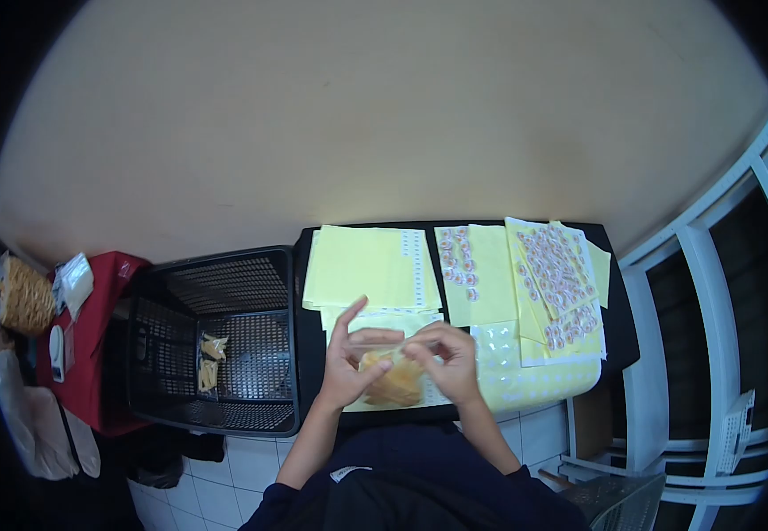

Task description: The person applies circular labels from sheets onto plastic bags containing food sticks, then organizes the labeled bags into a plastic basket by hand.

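Note:
A small clear plastic bag of golden-yellow food pieces (393,386) is between my two hands, low over the front of the table. My left hand (347,367) grips the bag's left side, its thumb across the front and its index finger pointing up. At the upper right of the bag, my right hand (451,356) pinches the edge with bent fingers. Beneath and behind the bag lie yellow sheets (364,265) with columns of small white labels. What exactly the food pieces are cannot be made out.
A black plastic crate (291,354) stands left, with a few filled bags (210,361) inside. Sheets of round printed stickers (554,270) lie right on the black-covered table. Far left, a red cloth (111,341) carries a white device (58,352) and a woven basket (26,296).

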Demonstrator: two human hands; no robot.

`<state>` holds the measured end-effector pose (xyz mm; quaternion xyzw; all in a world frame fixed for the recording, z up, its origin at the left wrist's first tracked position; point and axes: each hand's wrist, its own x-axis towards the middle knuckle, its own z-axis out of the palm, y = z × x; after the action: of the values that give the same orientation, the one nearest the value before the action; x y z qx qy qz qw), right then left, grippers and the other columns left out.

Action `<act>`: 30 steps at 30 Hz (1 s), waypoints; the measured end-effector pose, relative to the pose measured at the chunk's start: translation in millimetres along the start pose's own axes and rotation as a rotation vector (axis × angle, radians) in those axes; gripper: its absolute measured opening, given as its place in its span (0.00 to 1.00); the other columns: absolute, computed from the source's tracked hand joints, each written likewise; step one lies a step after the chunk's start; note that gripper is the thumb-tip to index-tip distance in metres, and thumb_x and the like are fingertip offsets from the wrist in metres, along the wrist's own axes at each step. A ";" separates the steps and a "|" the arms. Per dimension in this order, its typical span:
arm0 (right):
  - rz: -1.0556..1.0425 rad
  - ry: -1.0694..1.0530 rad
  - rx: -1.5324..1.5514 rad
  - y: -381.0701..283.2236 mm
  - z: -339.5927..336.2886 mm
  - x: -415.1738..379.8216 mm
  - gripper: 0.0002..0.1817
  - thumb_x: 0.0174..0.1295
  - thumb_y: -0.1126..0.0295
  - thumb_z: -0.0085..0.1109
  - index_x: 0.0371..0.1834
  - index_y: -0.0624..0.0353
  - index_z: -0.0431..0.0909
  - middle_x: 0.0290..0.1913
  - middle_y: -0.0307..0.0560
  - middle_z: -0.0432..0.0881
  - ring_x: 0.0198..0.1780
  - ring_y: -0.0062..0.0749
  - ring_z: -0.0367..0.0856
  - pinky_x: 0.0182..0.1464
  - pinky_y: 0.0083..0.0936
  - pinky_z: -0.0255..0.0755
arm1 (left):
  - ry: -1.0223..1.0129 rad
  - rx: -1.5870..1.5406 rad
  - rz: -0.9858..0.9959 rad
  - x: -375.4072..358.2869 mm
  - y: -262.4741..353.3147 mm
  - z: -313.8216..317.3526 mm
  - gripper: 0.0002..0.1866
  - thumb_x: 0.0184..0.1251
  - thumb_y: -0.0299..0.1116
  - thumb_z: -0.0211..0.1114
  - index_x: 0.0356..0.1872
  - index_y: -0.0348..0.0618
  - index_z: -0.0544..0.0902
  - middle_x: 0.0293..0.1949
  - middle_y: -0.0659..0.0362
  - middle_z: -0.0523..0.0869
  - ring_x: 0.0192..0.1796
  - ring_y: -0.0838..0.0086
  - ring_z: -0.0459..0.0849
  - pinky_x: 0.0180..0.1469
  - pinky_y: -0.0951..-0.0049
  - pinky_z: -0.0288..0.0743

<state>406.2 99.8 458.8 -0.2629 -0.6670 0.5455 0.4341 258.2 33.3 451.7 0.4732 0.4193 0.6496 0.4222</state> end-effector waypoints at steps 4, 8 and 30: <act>0.156 0.032 0.116 17.5 4.4 -13.8 0.07 0.57 0.73 0.53 0.34 0.66 0.78 0.32 0.45 0.78 0.33 0.22 0.76 0.33 0.15 0.71 | 0.000 -0.163 -0.125 -12.5 -24.2 -5.2 0.25 0.62 0.33 0.52 0.57 0.36 0.55 0.45 0.46 0.76 0.47 0.67 0.76 0.53 0.72 0.65; -0.008 -0.123 -0.181 29.5 -9.0 -14.4 0.13 0.62 0.68 0.44 0.42 0.65 0.74 0.37 0.49 0.77 0.39 0.26 0.74 0.43 0.20 0.66 | 0.016 -0.091 -0.276 -30.5 -61.0 -14.8 0.20 0.66 0.38 0.45 0.53 0.36 0.61 0.47 0.50 0.73 0.49 0.70 0.72 0.53 0.72 0.65; 0.230 0.349 -1.056 117.6 -90.7 44.5 0.04 0.45 0.73 0.58 0.21 0.62 0.75 0.24 0.48 0.75 0.31 0.42 0.74 0.34 0.33 0.70 | 0.221 -0.582 -0.678 -36.8 -117.2 -29.1 0.20 0.67 0.44 0.40 0.51 0.41 0.64 0.49 0.52 0.71 0.53 0.65 0.71 0.55 0.64 0.66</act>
<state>448.7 213.2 362.0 -0.6014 -0.7348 0.1301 0.2855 255.0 28.4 325.6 0.0986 0.3930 0.6121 0.6791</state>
